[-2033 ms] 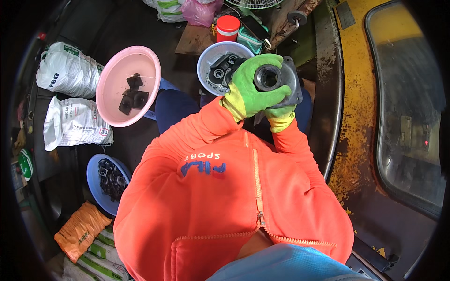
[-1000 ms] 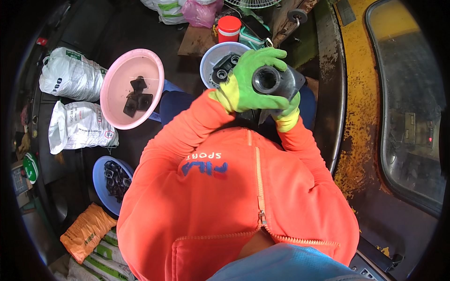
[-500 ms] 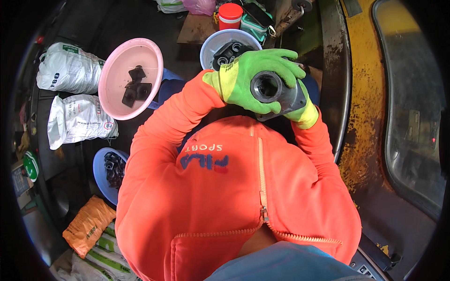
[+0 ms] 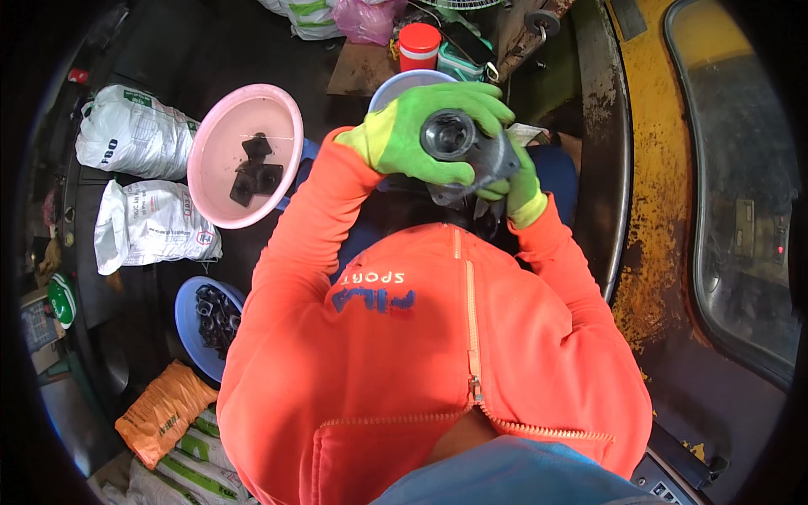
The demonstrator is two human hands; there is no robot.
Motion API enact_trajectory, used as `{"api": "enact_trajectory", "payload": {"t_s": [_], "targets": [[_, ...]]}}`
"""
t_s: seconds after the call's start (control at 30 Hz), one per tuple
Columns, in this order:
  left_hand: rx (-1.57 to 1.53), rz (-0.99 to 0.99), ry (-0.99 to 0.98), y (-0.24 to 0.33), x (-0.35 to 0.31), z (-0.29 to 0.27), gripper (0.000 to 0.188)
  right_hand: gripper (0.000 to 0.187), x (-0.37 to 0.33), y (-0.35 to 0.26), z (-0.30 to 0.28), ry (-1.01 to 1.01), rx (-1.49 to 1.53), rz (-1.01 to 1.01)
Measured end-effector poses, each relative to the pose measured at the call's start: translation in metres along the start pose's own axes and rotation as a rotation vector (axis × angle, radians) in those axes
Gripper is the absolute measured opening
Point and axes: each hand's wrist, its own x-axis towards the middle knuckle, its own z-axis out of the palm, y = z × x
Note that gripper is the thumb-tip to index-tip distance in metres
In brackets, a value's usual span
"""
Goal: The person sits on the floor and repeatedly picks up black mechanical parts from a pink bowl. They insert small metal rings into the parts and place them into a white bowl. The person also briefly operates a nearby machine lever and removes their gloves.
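A black part with a round hollow collar and a flat flange [image 4: 498,162] is held up over my lap. My left hand [image 4: 404,126], in a green and yellow glove, wraps round the collar from the left, fingers across its far side and thumb along its near side. My right hand [image 4: 526,181], gloved alike, is closed at the flange's right lower edge. Its fingertips are partly hidden, so a small tool there cannot be ruled out. Just beyond my left hand sits a light blue basin [image 4: 402,82], mostly covered by the glove.
On the left stands a pink basin [image 4: 220,181] with several black parts. Nearer is a blue basin [image 4: 187,324] of black pieces. White sacks [image 4: 135,135] and an orange bag [image 4: 164,412] lie further left. A red container [image 4: 418,46] stands ahead; a rusty yellow machine [image 4: 652,210] borders the right.
Both hands have shifted slightly left with the black part, which has tilted. The left glove now covers more of the far basin. The surroundings sit slightly lower and further right in view.
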Motion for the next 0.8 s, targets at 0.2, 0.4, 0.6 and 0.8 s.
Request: {"api": "enact_trajectory", "payload": {"t_s": [0.2,0.4,0.6,0.8], "targets": [[-0.132,-0.208,0.482,-0.012,-0.022,0.026,0.089,0.029,-0.008,-0.007,-0.006,0.3,0.083,-0.006],[-1.561,-0.301,0.407,-0.023,-0.04,0.051,0.078,0.026,0.01,-0.009,0.01,0.397,-0.015,0.058],[-1.58,-0.454,0.615,-0.032,-0.052,0.046,0.067,0.038,0.006,-0.028,0.01,0.481,-0.87,-0.17],[-1.504,-0.638,0.646,-0.033,-0.052,0.037,0.063,0.026,0.0,-0.047,0.005,0.097,-1.591,-0.434]]}}
